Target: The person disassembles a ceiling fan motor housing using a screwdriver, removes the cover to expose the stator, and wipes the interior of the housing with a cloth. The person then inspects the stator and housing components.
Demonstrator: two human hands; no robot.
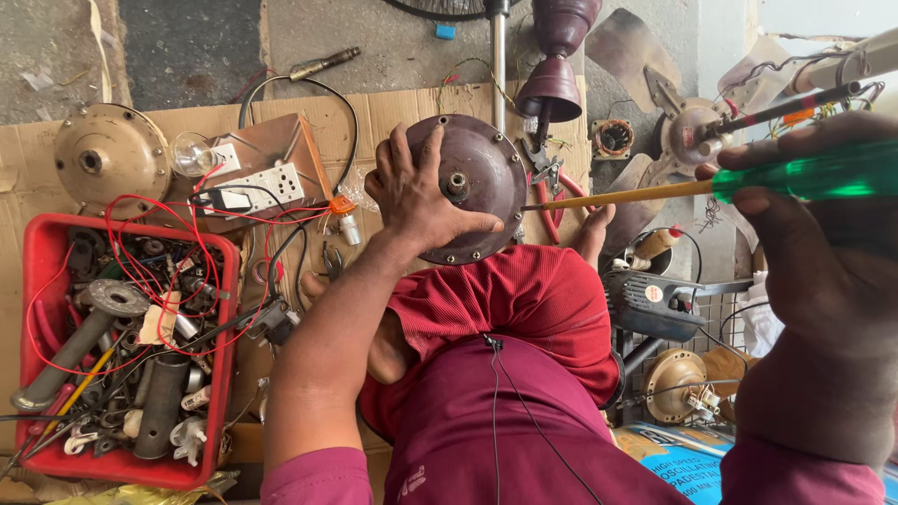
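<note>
The left hand clamps the brown metal motor housing on the knee: heavy, rigid, smooth, best held by its rim. At three o'clock, the right hand grips a green-handled screwdriver.

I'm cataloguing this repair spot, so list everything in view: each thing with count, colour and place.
motor housing: one, dark brown, centre, on the lap
screwdriver: one, green handle, yellow shaft, right
red crate: one, left, full of metal parts and red wires
round motor cover: one, tan, upper left
socket board: one, white on brown, with clear bulb
cardboard: brown, under it all
fan blades: brownish, upper right
left hand: grips the housing
right hand: holds the screwdriver
</note>
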